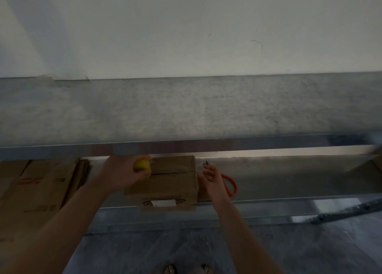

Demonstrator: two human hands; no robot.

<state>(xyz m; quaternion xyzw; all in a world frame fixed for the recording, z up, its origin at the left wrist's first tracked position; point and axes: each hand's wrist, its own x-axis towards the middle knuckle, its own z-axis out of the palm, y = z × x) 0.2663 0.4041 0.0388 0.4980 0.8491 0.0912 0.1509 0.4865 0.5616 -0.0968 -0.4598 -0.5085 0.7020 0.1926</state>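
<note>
Head view: left hand (124, 174), fingers curled round a yellow object (142, 167), at the top left edge of the cardboard box (173, 184) on the lower metal shelf (289, 176) — right hand (213, 180), fingers loosely curled and empty, just beside the box's right side, near orange-handled scissors (231, 185).

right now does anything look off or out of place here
The cardboard box juts slightly over the shelf's front edge, and the seam across its top looks unsealed. Orange-handled scissors lie loose on the shelf just behind the right hand.
</note>
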